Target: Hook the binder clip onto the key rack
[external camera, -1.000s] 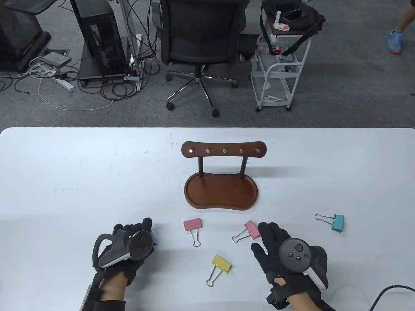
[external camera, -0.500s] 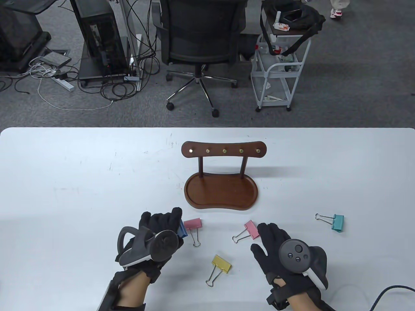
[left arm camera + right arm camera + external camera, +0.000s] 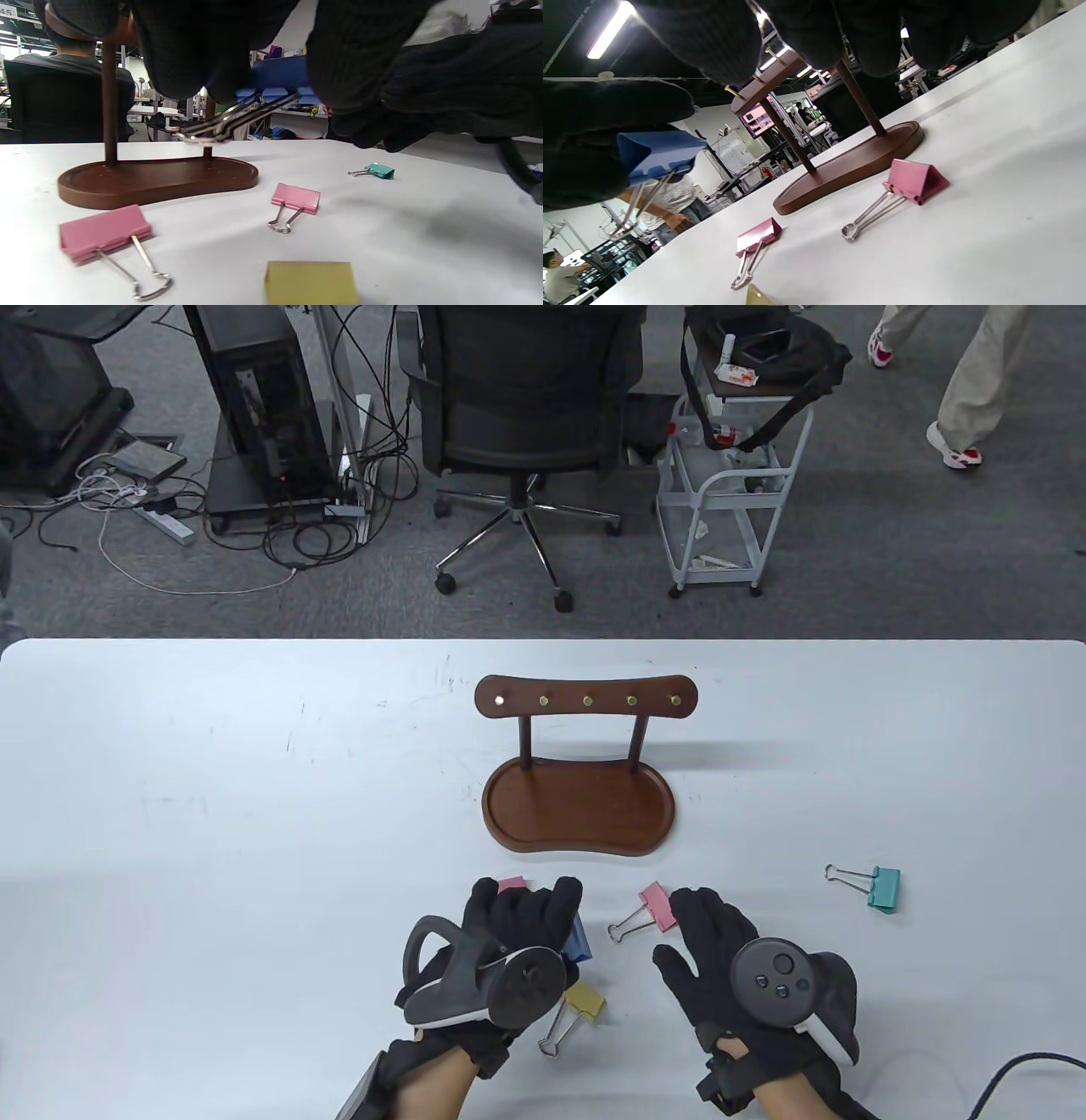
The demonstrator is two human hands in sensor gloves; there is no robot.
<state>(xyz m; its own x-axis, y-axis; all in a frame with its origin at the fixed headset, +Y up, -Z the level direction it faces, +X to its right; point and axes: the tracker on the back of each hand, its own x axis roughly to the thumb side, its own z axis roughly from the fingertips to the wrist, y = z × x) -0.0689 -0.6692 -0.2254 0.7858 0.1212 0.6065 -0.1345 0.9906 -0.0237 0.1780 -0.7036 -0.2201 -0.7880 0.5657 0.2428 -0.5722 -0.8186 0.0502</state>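
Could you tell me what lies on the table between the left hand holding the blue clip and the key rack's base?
In the table view, a pink binder clip peeks out at the left hand's fingertips; beyond it, bare table reaches the key rack. The blue binder clip is lifted.

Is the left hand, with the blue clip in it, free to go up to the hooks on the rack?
Probably yes. The left hand holds the blue clip above the table, wire loops free and toward the rack. Its hooks are bare; the pink clips lie flat below.

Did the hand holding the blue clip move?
Yes. The left hand carried the blue clip rightward across the table, ending just in front of the wooden key rack.
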